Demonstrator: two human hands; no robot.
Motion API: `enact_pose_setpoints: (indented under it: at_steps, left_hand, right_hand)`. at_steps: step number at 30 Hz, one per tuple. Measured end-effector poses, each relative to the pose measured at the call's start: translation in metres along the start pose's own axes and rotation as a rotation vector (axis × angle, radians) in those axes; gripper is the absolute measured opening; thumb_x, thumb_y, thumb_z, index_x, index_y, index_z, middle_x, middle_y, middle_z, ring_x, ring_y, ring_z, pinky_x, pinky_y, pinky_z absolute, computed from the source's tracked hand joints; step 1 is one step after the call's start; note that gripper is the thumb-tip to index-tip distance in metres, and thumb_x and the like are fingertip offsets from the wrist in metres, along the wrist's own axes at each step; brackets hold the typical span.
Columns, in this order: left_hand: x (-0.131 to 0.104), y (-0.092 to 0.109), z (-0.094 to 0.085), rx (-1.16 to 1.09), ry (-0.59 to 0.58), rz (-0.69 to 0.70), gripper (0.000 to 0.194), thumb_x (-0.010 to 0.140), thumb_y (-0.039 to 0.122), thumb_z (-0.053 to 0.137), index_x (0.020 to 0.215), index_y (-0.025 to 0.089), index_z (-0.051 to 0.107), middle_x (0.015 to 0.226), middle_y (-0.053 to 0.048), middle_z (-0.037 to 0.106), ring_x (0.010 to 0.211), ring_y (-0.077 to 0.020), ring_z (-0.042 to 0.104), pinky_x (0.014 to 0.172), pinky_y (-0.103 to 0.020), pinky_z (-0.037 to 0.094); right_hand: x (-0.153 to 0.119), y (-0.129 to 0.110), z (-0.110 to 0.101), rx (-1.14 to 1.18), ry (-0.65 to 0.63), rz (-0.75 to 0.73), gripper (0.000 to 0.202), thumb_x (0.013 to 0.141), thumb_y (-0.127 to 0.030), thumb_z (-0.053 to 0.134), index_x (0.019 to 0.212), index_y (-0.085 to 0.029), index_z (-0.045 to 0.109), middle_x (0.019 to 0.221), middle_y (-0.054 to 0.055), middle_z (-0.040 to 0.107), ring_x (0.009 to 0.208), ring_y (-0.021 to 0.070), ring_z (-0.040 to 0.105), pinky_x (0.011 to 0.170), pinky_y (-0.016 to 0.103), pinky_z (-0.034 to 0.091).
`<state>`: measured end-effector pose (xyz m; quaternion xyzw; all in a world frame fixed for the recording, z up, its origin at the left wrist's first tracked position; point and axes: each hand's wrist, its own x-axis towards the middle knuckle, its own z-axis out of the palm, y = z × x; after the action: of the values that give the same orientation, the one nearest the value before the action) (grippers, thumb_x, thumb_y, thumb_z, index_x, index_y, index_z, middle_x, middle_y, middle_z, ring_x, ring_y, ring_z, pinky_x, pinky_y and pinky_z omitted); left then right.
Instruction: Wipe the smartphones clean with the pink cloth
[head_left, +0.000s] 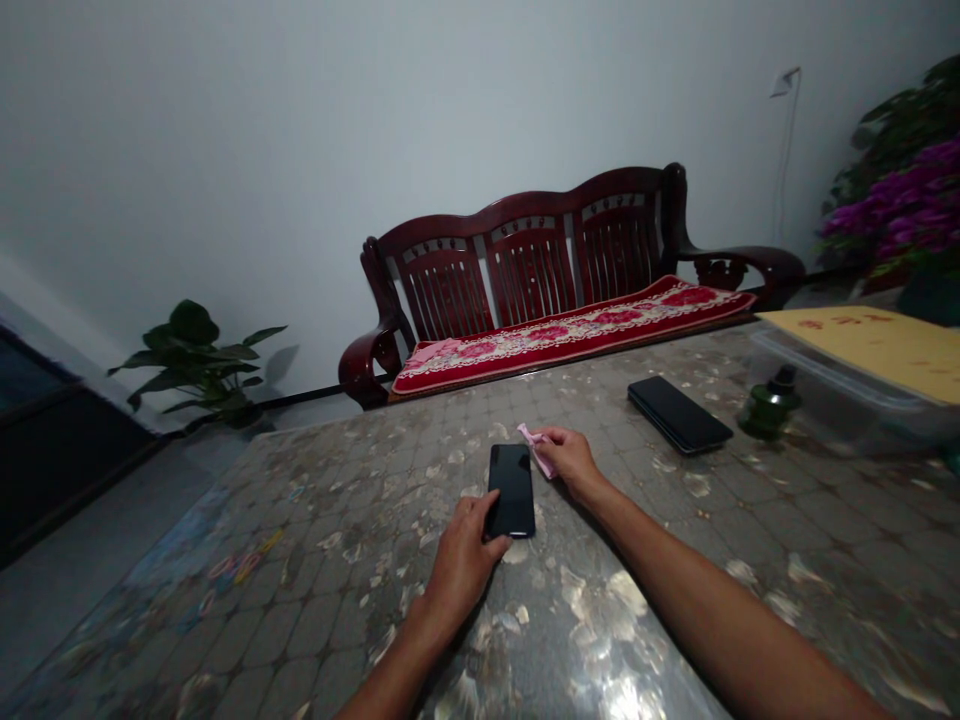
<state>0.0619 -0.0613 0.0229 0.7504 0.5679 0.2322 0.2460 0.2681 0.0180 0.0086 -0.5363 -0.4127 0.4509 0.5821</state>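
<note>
Your left hand (461, 552) has its thumb and fingers parted at the lower left corner of a black phone (513, 492), touching it; how firmly they grip, I cannot tell. The phone lies flat on the patterned table (360, 590). Your right hand (566, 458) pinches a pink cloth (547, 467), fingertips closed, just beside the phone's upper right edge. Farther right sit a dark slab (679, 412) and a green bottle (766, 410).

A wooden bench (517, 208) with a red cover (574, 332) stands between a leafy plant (193, 325) and purple flowers (907, 205).
</note>
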Motion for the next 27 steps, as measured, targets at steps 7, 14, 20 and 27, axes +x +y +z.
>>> enact_pose_setpoints:
  at_steps: [7,14,20,27]
  left_hand:
    - [-0.004,0.0,0.003,0.043,0.002,0.062,0.055,0.081,0.01,0.066,0.134,0.02,0.062,0.121,-0.01,0.066,0.112,-0.0247,0.065,0.101,-0.039,0.05]
    - [-0.003,0.0,0.01,0.095,0.024,0.101,0.041,0.084,0.009,0.064,0.124,0.017,0.069,0.119,-0.011,0.068,0.109,-0.0247,0.068,0.099,-0.039,0.053]
    - [-0.002,-0.002,0.011,0.084,0.032,0.134,0.041,0.084,0.008,0.066,0.124,0.018,0.069,0.119,-0.011,0.068,0.109,-0.0237,0.068,0.099,-0.038,0.054]
    - [-0.001,-0.018,0.008,0.187,0.065,0.348,0.036,0.085,0.006,0.068,0.118,0.02,0.071,0.12,-0.011,0.07,0.11,-0.0244,0.069,0.096,-0.04,0.058]
  right_hand:
    - [-0.001,0.0,0.001,0.069,0.009,0.043,0.04,0.052,-0.03,0.063,0.084,-0.013,0.079,0.071,0.004,0.073,0.059,0.0154,0.056,0.054,0.023,0.036]
    - [-0.002,0.003,0.002,0.068,0.012,0.037,0.04,0.053,-0.03,0.063,0.085,-0.013,0.079,0.071,0.004,0.073,0.059,0.0159,0.058,0.054,0.023,0.038]
    - [0.0,0.005,0.0,0.02,-0.006,0.017,0.04,0.058,-0.028,0.062,0.09,-0.013,0.078,0.075,0.004,0.075,0.061,0.0175,0.061,0.055,0.025,0.041]
    - [-0.001,-0.002,-0.001,-0.369,-0.088,-0.233,0.027,0.073,-0.016,0.059,0.089,-0.019,0.08,0.096,0.006,0.077,0.094,0.0214,0.067,0.087,0.031,0.048]
